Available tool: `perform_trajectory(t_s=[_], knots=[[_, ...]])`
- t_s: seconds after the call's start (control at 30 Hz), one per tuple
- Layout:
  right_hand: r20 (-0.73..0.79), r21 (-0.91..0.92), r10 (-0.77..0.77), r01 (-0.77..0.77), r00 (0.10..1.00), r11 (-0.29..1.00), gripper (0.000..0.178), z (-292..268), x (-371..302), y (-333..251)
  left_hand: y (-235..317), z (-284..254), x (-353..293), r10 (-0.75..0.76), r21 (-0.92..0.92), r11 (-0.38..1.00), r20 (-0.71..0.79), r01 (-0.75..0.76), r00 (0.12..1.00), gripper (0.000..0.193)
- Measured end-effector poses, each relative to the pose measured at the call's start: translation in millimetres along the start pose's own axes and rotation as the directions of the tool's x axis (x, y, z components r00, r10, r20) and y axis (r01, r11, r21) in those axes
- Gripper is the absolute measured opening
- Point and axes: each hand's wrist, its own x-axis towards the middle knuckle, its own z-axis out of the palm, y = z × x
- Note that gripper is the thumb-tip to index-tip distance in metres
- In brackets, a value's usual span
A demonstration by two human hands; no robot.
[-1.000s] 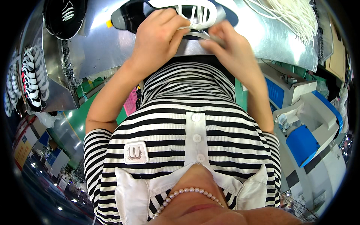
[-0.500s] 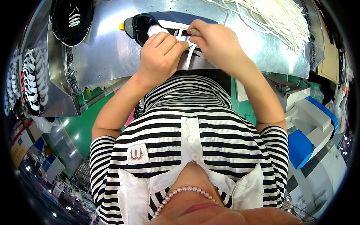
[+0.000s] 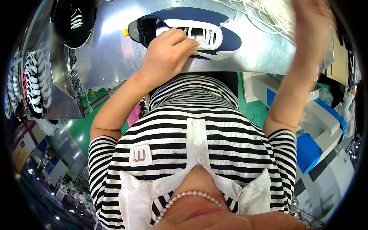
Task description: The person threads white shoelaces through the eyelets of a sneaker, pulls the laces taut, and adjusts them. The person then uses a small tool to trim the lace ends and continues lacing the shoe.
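Observation:
A navy shoe upper point(image 3: 228, 38) with white trim and a yellow tab at its heel lies sideways on the metal table. White lace point(image 3: 209, 37) crosses part of its eyelet opening, and a thin strand runs up off it toward the back. My left hand point(image 3: 168, 50) lies over the near side of the upper, fingers closed in a pinch at the edge of the lacing. Far off to the right, my right hand point(image 3: 312, 27) is smeared by motion beside a bundle of white laces point(image 3: 274, 17). Its fingers cannot be made out.
The metal table point(image 3: 111, 50) curves round in front of me. A black shoe last or shoe with white lacing point(image 3: 76, 21) stands at its left. Several striped shoe parts point(image 3: 32, 84) hang farther left. A blue and grey machine point(image 3: 318, 134) is at my right.
My right hand has left the lacing and swung right to the lace bundle, uncovering the toe of the upper. My left hand has stayed at the upper, shifting slightly.

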Motion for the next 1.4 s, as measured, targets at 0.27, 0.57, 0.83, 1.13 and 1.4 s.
perform_trajectory(t_s=[0.27, 0.57, 0.83, 1.13, 1.4], knots=[[0.263, -0.087, 0.466, -0.461, 0.844, 0.883, 0.012, 65, -68, 75, -2, -6, 2, -0.487, -0.250, 0.844, 0.013, 0.475, 0.873, 0.058], [0.245, -0.308, 0.553, -0.477, 0.796, 0.823, 0.015, 80, -59, 84, -4, 9, 6, -0.604, -0.124, 0.795, -0.063, 0.594, 0.794, 0.050], [0.229, -0.410, 0.287, -0.175, 0.930, 0.895, 0.022, 66, -80, 76, -6, 20, 7, -0.613, -0.230, 0.787, -0.181, 0.573, 0.769, 0.041], [0.401, -0.698, 0.296, 0.080, 0.867, 0.712, 0.014, 65, -82, 63, -2, 21, -1, -0.593, -0.262, 0.797, -0.167, 0.544, 0.788, 0.034], [0.506, -0.766, 0.139, 0.369, 0.852, 0.526, 0.022, 92, -81, 81, 9, 22, 4, -0.520, -0.354, 0.827, -0.184, 0.438, 0.834, 0.034]])
